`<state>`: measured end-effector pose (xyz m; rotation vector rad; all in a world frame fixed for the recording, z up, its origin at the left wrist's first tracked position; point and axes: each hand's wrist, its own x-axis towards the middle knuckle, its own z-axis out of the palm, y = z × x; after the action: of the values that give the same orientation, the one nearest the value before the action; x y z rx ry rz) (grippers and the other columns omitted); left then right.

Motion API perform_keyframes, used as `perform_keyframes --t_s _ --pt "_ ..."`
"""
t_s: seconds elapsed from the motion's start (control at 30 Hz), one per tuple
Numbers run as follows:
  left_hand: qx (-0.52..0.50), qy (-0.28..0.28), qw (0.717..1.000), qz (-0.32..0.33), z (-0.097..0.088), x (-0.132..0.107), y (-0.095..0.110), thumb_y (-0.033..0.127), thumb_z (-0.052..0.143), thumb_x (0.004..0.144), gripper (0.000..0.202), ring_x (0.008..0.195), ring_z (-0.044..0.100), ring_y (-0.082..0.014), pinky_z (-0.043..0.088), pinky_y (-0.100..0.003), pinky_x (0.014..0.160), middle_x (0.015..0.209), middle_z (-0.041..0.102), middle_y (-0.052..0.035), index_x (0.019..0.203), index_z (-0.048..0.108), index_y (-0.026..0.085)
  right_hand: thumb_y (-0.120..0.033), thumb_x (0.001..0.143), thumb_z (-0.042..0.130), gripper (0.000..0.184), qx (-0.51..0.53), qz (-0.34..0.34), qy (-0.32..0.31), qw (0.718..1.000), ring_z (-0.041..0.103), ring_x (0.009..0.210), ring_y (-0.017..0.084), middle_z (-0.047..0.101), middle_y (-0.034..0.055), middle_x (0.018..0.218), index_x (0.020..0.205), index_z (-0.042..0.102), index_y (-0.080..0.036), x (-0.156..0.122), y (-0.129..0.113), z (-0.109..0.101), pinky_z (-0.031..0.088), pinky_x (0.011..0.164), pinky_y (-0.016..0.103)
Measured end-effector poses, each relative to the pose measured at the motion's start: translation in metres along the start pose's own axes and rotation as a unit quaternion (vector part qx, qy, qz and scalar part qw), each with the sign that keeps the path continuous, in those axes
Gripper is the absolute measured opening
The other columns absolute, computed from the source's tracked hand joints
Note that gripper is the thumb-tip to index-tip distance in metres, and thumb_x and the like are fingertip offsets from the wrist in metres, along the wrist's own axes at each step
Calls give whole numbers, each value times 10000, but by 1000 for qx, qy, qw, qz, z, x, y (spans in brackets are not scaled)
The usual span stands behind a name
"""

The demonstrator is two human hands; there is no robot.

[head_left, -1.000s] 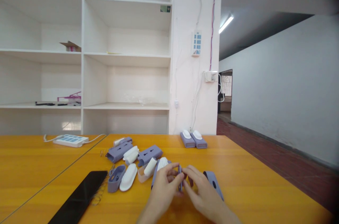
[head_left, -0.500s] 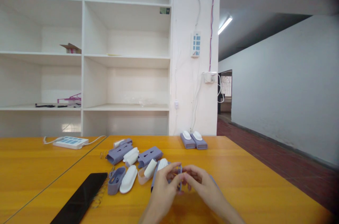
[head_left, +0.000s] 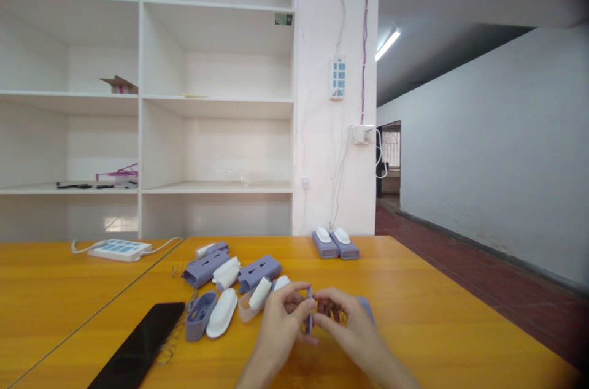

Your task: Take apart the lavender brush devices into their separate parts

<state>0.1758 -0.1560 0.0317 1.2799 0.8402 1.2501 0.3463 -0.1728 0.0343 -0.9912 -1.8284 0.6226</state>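
My left hand (head_left: 281,323) and my right hand (head_left: 348,326) meet low over the orange table (head_left: 437,315). Both pinch a small purple plastic part (head_left: 308,310) that stands on edge between the fingertips. Another purple piece (head_left: 367,309) shows just behind my right hand. To the left of my hands lies a heap of purple housings (head_left: 205,266) and white caps (head_left: 221,313). Two assembled purple-and-white units (head_left: 334,243) rest side by side at the table's far edge.
A black phone (head_left: 138,346) lies at the lower left, with thin wire springs (head_left: 171,340) beside it. A white power strip (head_left: 119,249) sits far left on the table. White shelves (head_left: 216,100) stand behind. A corridor opens at the right.
My hands have closed tighter round the small purple part and shifted slightly left. The view has drifted a little to the right.
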Motion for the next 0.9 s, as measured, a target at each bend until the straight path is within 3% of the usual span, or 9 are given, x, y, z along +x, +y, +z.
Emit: perform_keyframes --t_s 0.13,0.37,0.5,0.63,0.73,0.8,0.9 --pt "-8 1 1000 -30 -5 2 6 590 877 578 680 587 656 -185 622 -339 487 677 607 23 1065 688 155 -239 884 727 119 -70 -31 18 997 639 829 195 689 -4 865 1002 730 -242 -2 -5 2 469 765 283" --pt "-11 16 997 -68 -12 6 8 548 876 587 625 500 648 -185 604 -336 444 604 622 18 1012 663 142 -207 913 706 180 -88 -80 21 993 625 852 176 644 -10 899 1082 691 -265 -5 -3 4 475 789 261" --pt "-19 22 997 -77 -17 6 12 535 831 652 563 509 617 -143 616 -329 503 652 654 -6 1017 646 148 -208 950 653 62 -91 -125 34 987 611 842 167 600 -10 878 896 645 -238 -6 5 6 465 785 266" --pt "-18 22 998 -48 -20 4 22 545 823 649 629 565 634 -169 618 -356 506 762 659 -16 1107 616 167 -242 949 651 30 -103 -112 44 987 611 810 172 600 -7 863 957 622 -239 -5 8 8 464 748 277" --pt "47 48 997 36 -29 3 30 548 728 758 581 716 668 -230 608 -351 497 871 662 -45 1197 604 189 -274 954 622 48 -122 -89 39 988 608 766 167 605 -9 847 979 611 -236 -6 2 6 460 710 275" --pt "190 102 969 124 -40 3 33 479 617 873 450 880 679 -255 622 -362 631 1001 686 -79 1230 621 205 -302 969 579 73 -134 -64 25 989 602 719 157 624 -15 829 977 608 -235 -9 -4 3 451 678 270" --pt "470 167 850 169 -59 4 32 303 525 946 335 1121 647 -243 527 -363 962 1205 694 -90 1246 653 226 -310 978 540 136 -160 -25 -18 987 608 693 155 653 -25 776 910 634 -238 -13 -8 -1 442 675 271"
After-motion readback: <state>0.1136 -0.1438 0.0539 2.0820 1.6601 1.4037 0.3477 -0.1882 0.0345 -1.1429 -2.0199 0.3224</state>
